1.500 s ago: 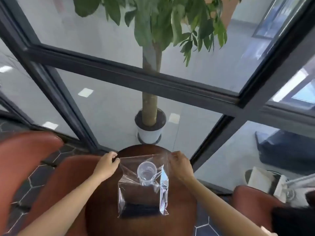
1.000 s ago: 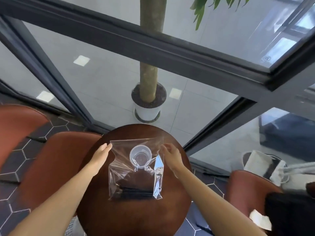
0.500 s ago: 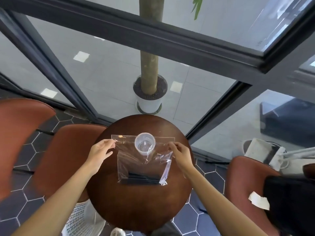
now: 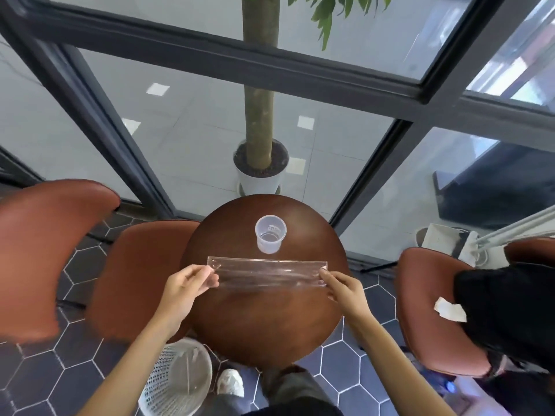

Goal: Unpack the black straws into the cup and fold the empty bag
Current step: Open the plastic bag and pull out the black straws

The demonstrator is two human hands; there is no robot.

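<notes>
A clear plastic bag (image 4: pixel 267 273) is stretched sideways between my hands above the round table (image 4: pixel 264 325). It shows only as a narrow see-through strip. My left hand (image 4: pixel 189 285) pinches its left end and my right hand (image 4: pixel 342 288) pinches its right end. No black straws show in the strip; I cannot tell where they are. An empty clear plastic cup (image 4: pixel 270 237) stands upright on the table just beyond the bag, apart from it.
Brown chairs stand at the left (image 4: pixel 141 277) and right (image 4: pixel 432 313); a person in black (image 4: pixel 507 307) sits at the right one. A white mesh basket (image 4: pixel 177 379) is on the floor by my left arm. Glass wall and potted tree (image 4: pixel 259 172) lie beyond the table.
The bag hung in front of the cup with black straws at its bottom; now it sits nearer me as a flat strip, the cup is uncovered, and the view tilts further down.
</notes>
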